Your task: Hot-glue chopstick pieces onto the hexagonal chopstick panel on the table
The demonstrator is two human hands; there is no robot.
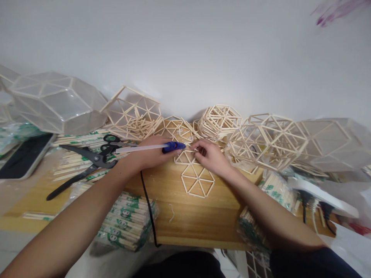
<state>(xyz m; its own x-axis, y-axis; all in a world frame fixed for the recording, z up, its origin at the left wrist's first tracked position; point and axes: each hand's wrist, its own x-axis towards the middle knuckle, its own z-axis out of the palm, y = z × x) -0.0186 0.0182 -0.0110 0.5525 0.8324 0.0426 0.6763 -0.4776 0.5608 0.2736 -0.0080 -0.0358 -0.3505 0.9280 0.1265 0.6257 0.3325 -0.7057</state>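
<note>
Stick lattice [198, 178]: on the tabletop [162, 210], between the hands and nearer the body
Left hand [156, 153]: gripping a blue glue gun [173, 146]
Right hand [211, 155]: fingers bent at the lattice; cannot tell whether gripping
Black cutters [97, 159]: beyond the left hand's outer side

From the glue gun [174, 146], in the left hand [156, 152] over the worktop [228, 216], the right hand [211, 155] is just beside at 3 o'clock, the lattice [198, 178] at 5. A cord [149, 208] runs down at 7, a stick pack [124, 224] left of it. At 9 come scissors [111, 144], shears [97, 159], then, farthest, the phone [27, 156]. One covered frame [58, 104] sits at 10; nearer 11, a bare frame [135, 108] holds loose sticks [142, 126]. A lattice stack [222, 119] stands at 2, wall [185, 50] behind; more frames [275, 139] lie at 3, a power strip [333, 200] at 4.
</note>
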